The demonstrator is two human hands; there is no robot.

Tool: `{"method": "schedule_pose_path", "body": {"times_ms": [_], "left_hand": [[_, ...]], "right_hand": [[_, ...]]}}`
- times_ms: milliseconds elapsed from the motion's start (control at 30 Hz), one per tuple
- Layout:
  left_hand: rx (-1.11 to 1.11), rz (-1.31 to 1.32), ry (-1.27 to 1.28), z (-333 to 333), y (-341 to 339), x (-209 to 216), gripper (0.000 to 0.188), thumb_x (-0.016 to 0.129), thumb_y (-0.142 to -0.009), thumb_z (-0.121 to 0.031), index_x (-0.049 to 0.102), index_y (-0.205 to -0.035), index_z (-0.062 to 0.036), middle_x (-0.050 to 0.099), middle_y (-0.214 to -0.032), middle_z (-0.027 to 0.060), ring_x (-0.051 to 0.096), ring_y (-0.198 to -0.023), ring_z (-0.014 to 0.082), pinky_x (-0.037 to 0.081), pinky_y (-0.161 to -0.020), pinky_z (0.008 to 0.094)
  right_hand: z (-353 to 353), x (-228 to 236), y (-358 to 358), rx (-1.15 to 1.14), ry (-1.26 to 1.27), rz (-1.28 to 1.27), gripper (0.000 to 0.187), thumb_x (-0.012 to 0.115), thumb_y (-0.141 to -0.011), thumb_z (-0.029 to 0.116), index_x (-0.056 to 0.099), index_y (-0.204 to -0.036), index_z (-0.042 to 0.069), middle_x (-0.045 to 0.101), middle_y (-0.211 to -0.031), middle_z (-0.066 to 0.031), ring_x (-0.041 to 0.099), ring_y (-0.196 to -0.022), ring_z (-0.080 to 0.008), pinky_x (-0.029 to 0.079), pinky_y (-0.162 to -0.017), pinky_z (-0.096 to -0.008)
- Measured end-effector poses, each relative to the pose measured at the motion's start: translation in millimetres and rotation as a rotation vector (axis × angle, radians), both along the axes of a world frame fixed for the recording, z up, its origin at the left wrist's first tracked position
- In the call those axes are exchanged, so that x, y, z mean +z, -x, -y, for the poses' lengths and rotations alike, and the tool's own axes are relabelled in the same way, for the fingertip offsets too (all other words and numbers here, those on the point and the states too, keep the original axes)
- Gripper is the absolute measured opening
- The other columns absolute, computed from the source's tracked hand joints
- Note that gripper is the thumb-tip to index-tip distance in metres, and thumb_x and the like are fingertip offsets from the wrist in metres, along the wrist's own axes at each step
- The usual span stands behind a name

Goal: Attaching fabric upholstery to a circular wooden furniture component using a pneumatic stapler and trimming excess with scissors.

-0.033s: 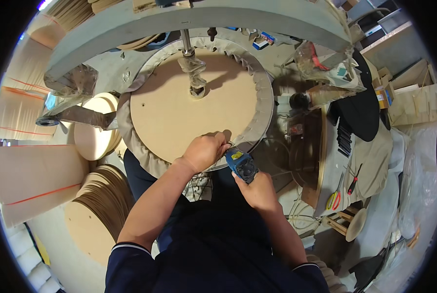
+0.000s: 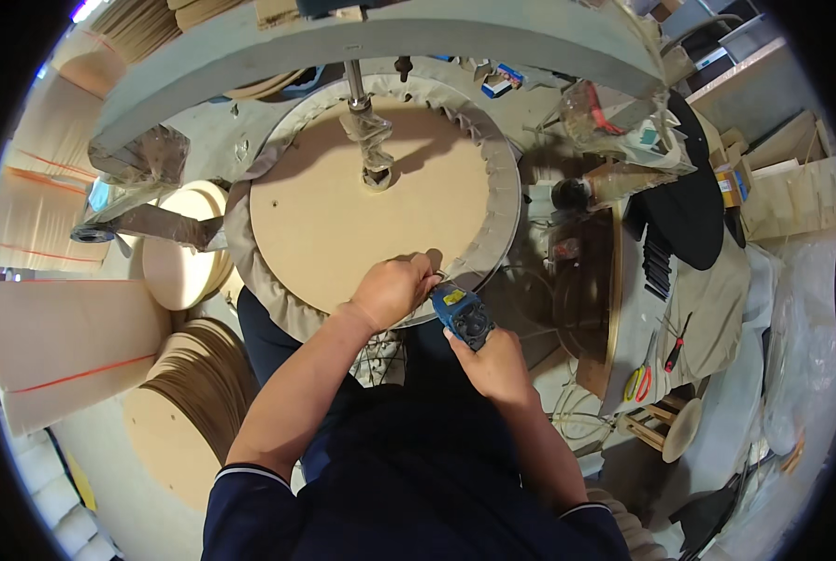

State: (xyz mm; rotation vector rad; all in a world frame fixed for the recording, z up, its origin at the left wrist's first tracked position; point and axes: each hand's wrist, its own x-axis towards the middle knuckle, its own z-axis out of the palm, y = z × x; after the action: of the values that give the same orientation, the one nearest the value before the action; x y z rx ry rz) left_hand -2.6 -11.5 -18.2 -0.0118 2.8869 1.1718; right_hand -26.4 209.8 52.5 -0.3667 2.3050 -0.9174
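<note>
Beyond the left hand, a wooden disc is looking smooth, matt (its cloth edging is showing wrinkles).

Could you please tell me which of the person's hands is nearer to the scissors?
The right hand. Gripping the blue tool, it is left of the scissors; the left hand is farther left, at the near edge of the round board.

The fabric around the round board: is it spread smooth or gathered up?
Gathered: the fabric shows bunched folds around the board, plainest at its upper right.
</note>
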Motion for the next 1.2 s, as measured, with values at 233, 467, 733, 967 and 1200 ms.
{"method": "schedule_pose_path", "body": {"times_ms": [233,467,733,967,1200], "left_hand": [[-0.213,-0.028,0.031,-2,-26,27,0.047,0.059,-0.109,-0.038,0.058,-0.149,-0.0144,0.075,-0.102,0.0205,0.072,-0.092,0.042,0.058,-0.083,0.0519],[-0.319,0.08,0.041,27,-20,12,0.032,0.063,-0.105,-0.026,0.063,-0.133,-0.011,0.075,-0.099,0.0191,0.071,-0.091,0.0419,0.056,-0.079,0.0522],[-0.127,0.026,-0.008,22,-10,-1,0.025,0.073,-0.101,-0.031,0.064,-0.101,-0.0075,0.073,-0.09,0.0152,0.07,-0.085,0.0394,0.056,-0.076,0.0496],[-0.106,-0.025,-0.071,18,-1,-8,0.025,0.072,-0.101,-0.031,0.063,-0.1,-0.0074,0.071,-0.088,0.0147,0.07,-0.084,0.0395,0.055,-0.074,0.0496],[0.058,-0.005,-0.085,-6,3,-4,0.032,0.059,-0.109,-0.04,0.066,-0.119,-0.0096,0.074,-0.096,0.0179,0.07,-0.086,0.0447,0.056,-0.076,0.0538]], "right_hand": [[-48,-11,-14,-0.191,0.093,0.049,0.042,0.081,-0.094,0.039,0.079,-0.105,-0.002,0.08,-0.095,-0.0214,0.08,-0.097,-0.035,0.059,-0.082,-0.042],[-51,-7,-25,-0.098,0.108,0.093,0.04,0.081,-0.094,0.038,0.078,-0.116,0.004,0.08,-0.101,-0.0206,0.079,-0.101,-0.0363,0.059,-0.086,-0.0428],[-24,7,-13,0.015,0.069,0.111,0.042,0.078,-0.095,0.032,0.073,-0.123,0.002,0.079,-0.103,-0.0223,0.075,-0.104,-0.0418,0.059,-0.086,-0.0441],[-11,-11,-10,0.016,0.075,0.003,0.038,0.077,-0.095,0.032,0.071,-0.117,0.001,0.076,-0.099,-0.0266,0.071,-0.101,-0.0479,0.059,-0.083,-0.0498],[-11,-4,-4,-0.09,0.045,-0.057,0.041,0.079,-0.095,0.035,0.073,-0.115,0.0,0.077,-0.098,-0.0256,0.072,-0.102,-0.0472,0.059,-0.083,-0.0493]]}}
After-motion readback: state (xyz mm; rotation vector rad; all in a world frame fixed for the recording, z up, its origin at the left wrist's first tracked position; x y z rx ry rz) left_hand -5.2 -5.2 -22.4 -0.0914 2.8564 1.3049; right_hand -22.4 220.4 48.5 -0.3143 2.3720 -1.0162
